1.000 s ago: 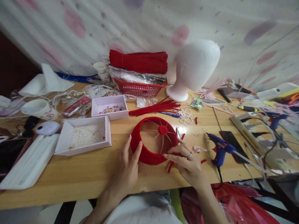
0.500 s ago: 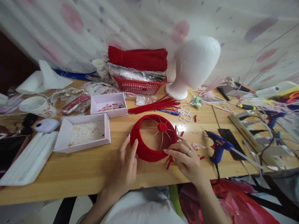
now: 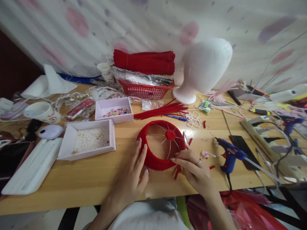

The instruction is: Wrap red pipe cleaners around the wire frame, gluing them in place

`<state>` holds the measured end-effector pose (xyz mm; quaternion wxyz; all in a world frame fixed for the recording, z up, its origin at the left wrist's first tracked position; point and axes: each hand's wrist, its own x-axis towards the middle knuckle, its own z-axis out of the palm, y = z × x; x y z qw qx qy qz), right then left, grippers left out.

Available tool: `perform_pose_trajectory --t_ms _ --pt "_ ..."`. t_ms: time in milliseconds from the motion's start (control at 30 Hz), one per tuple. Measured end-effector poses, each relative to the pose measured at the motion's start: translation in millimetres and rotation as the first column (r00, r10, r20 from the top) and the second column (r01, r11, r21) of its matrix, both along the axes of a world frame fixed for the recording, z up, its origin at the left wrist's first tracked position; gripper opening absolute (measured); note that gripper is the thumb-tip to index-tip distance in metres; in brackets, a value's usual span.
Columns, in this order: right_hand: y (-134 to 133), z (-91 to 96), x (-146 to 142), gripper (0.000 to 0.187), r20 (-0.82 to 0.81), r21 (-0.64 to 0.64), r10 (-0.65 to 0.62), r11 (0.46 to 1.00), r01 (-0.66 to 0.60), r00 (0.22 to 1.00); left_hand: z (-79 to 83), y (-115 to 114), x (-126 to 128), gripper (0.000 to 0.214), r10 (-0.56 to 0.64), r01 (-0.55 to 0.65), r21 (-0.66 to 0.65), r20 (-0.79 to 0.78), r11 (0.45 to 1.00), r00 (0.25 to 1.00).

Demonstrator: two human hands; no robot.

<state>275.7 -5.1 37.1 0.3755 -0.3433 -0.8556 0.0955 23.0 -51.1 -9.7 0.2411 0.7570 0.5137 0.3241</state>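
A round red fuzzy-covered frame (image 3: 155, 162) lies on the wooden table in front of me. Thin bare wires run from its rim to a small red disc (image 3: 170, 134). My left hand (image 3: 137, 167) grips the frame's left side, its fingers along the outer wall and the thumb low. At the lower right rim, the thumb and fingers of my right hand (image 3: 193, 167) are closed on the edge. Just beyond the right hand lie scissors (image 3: 185, 138), partly hidden, and red scraps (image 3: 177, 172). A blue glue gun (image 3: 229, 155) rests farther right, a glue stick in its back.
A white foam head (image 3: 206, 67) stands behind, beside a red basket (image 3: 146, 91). Red fuzzy stems (image 3: 160, 110) lie before them. To the left are a box of pearls (image 3: 62, 148) and a box of gems (image 3: 114, 119). A power strip (image 3: 261, 143) and cables lie right.
The view has shifted slightly, so everything sits a little farther right and lower. Both hands stay on the red frame, with little visible change in their hold.
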Motion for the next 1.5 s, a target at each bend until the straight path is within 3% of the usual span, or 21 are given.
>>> perform_pose_trajectory --t_ms 133,367,567,767,1133,1333,1500 --pt "-6 5.3 -7 0.041 -0.006 -0.022 -0.038 0.999 0.037 0.999 5.3 6 -4 0.086 -0.031 0.036 -0.057 0.09 0.998 0.995" --pt "-31 5.1 -45 0.036 -0.032 -0.059 -0.265 0.963 0.262 0.964 17.6 31 -20 0.067 -0.027 0.085 -0.18 0.3 0.98 0.954" --pt "-35 2.9 -69 0.033 -0.039 -0.069 -0.361 0.931 0.358 0.932 23.5 32 -30 0.066 0.027 0.0 -0.111 0.245 0.994 0.969" --pt "-32 7.7 -70 0.03 -0.002 -0.069 -0.324 0.944 0.323 0.946 22.7 28 -31 0.073 0.025 -0.027 0.008 0.163 1.0 0.986" --pt "-31 7.0 -53 0.042 0.162 -0.064 -0.177 0.98 0.19 0.971 21.6 37 -24 0.074 0.036 -0.029 -0.057 0.119 0.998 0.992" --pt "-32 1.8 -34 0.033 0.146 -0.008 -0.269 0.962 0.273 0.952 25.6 43 -23 0.076 0.013 -0.005 -0.083 0.1 0.997 0.995" --pt "-23 2.6 -18 0.032 0.187 0.001 -0.124 0.992 0.126 0.974 19.0 36 -21 0.076 0.098 -0.087 -0.107 0.094 0.99 0.991"
